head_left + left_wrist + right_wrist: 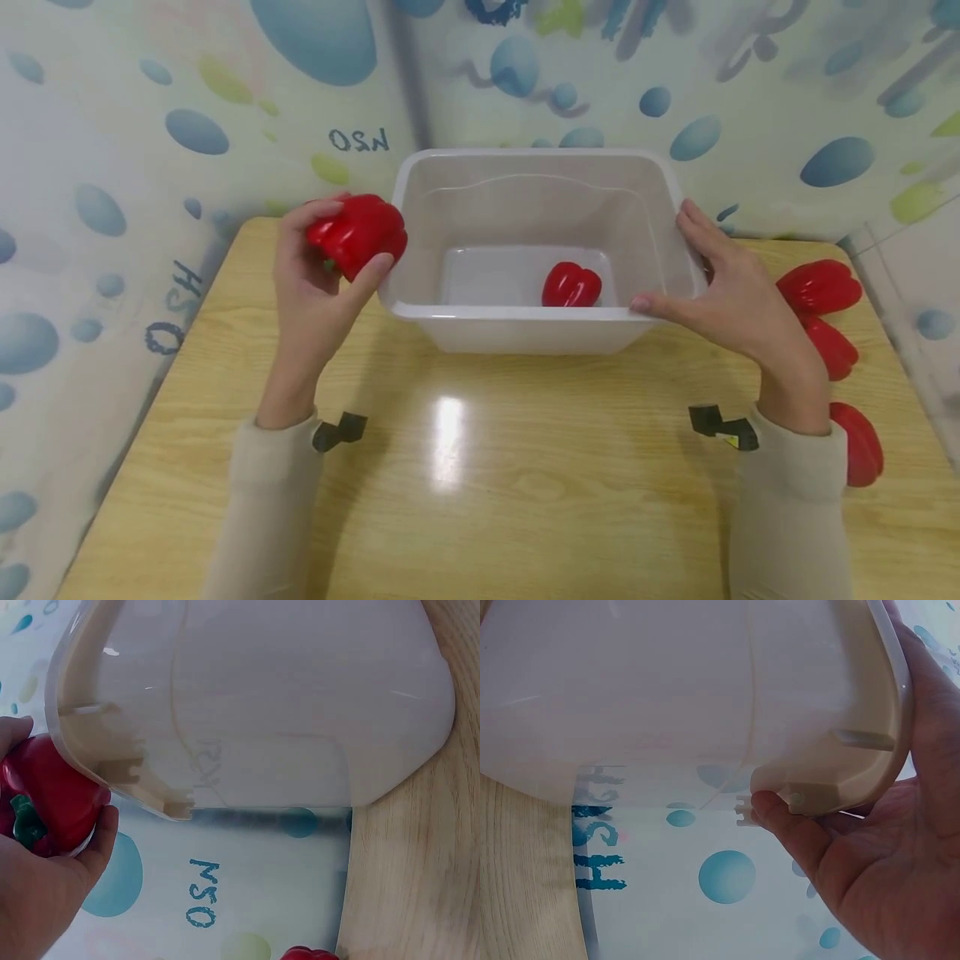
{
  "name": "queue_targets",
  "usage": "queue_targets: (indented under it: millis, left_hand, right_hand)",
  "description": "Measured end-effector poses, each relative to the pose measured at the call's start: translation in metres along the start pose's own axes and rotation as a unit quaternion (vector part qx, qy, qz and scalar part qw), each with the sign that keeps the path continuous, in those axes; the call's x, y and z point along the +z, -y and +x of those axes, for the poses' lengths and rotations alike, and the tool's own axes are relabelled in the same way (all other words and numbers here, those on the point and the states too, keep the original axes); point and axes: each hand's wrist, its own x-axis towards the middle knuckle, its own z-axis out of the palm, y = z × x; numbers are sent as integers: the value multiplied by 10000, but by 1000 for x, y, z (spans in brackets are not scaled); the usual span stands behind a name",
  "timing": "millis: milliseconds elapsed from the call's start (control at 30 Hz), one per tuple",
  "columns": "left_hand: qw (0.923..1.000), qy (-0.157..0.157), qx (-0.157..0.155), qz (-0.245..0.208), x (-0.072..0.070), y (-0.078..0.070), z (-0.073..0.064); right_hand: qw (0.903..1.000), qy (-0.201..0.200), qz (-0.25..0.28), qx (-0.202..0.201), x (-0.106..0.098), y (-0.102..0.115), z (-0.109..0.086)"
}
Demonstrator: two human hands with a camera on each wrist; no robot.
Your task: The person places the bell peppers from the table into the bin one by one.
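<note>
Blue "H2O" lettering [360, 140], upside-down, marks the spotted white wall covering [225, 50] at 11 o'clock. A left hand [311, 287] grips a glossy red bell pepper [367, 233] at 9 o'clock of a white rectangular plastic bin [525, 335]; inside, at 5 o'clock, another pepper [572, 285] is partly hidden. A right hand [738, 296] clasps the bin's 4 o'clock corner, its arm [795, 387] partly covering loose red peppers [819, 287].

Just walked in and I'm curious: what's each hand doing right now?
Left hand: closed, holding a pepper.
Right hand: closed, holding the bin by its rim.

Glossy pepper [367, 229], smooth plastic tub [525, 333]
</note>
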Motion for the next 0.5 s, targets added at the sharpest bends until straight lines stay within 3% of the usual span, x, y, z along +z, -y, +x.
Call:
queue_targets:
  millis: [500]
  left_hand:
    - [9987, 374, -8, 355, -4, 1, 10]
  right_hand:
    - [10000, 0, -22, -7, 0, -1, 0]
